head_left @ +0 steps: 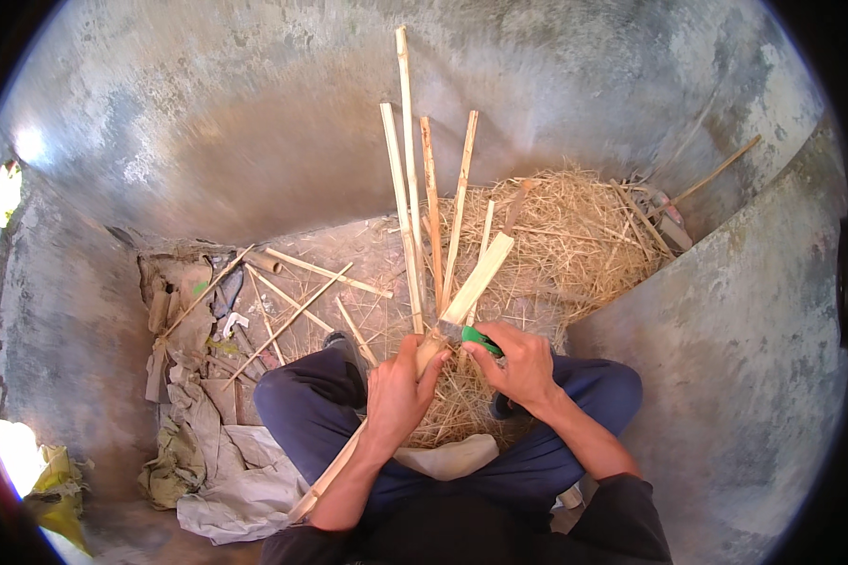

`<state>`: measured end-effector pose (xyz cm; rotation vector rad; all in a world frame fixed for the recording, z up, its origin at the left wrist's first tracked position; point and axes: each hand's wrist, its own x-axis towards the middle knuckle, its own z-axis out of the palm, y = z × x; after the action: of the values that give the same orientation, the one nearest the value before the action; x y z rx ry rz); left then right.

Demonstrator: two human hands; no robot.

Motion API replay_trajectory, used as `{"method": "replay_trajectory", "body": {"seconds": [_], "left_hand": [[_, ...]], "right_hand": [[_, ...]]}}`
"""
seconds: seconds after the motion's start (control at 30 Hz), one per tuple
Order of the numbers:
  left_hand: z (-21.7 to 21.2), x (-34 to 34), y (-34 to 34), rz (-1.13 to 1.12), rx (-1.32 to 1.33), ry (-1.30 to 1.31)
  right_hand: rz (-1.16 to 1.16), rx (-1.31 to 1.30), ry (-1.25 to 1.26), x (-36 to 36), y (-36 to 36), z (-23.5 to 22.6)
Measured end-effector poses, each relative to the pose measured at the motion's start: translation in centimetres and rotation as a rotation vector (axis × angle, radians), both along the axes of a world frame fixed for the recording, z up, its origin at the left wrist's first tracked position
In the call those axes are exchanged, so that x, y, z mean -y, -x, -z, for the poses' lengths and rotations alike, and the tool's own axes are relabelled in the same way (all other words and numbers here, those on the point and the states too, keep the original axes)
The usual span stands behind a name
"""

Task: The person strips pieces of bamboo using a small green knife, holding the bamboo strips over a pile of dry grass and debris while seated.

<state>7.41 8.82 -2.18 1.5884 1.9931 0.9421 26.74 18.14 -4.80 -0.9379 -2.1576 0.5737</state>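
gripping bamboo (pixel 478 280), left hand (pixel 398 397); long axis slants far-right; right hand (pixel 523 364) clasps green-handled knife (pixel 481 341)

Hands (pixel 398 395) near each other, gripping; left fingers (pixel 408 356) seemingly curled.

Sticks (pixel 431 188) fence the way straight ahead of my left hand (pixel 398 394), straw (pixel 575 240) heaps up beyond my right hand (pixel 523 363), knees (pixel 605 388) hem both outer sides; overhead, there's open air!

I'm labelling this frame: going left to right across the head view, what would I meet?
Bright upper-left opening, pale crumpled cloth, left hand, right hand, thin far-right stick.
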Motion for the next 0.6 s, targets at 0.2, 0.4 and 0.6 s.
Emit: {"method": "replay_trajectory", "body": {"seconds": [0.2, 0.4, 0.6], "left_hand": [[-0.1, 0.6, -0.2, -0.004, -0.041, -0.004], [0.5, 2.7, -0.2, 0.012, -0.078, 0.025], [0.4, 3.7, -0.1, 0.035, -0.089, 0.084]], "right_hand": [[0.045, -0.025, -0.023, -0.3, -0.2, 0.5], [0.220, -0.038, 0.017, -4.5, -3.3, 0.2], [0.345, 0.014, 0.005, -4.2, -3.6, 0.0]]}}
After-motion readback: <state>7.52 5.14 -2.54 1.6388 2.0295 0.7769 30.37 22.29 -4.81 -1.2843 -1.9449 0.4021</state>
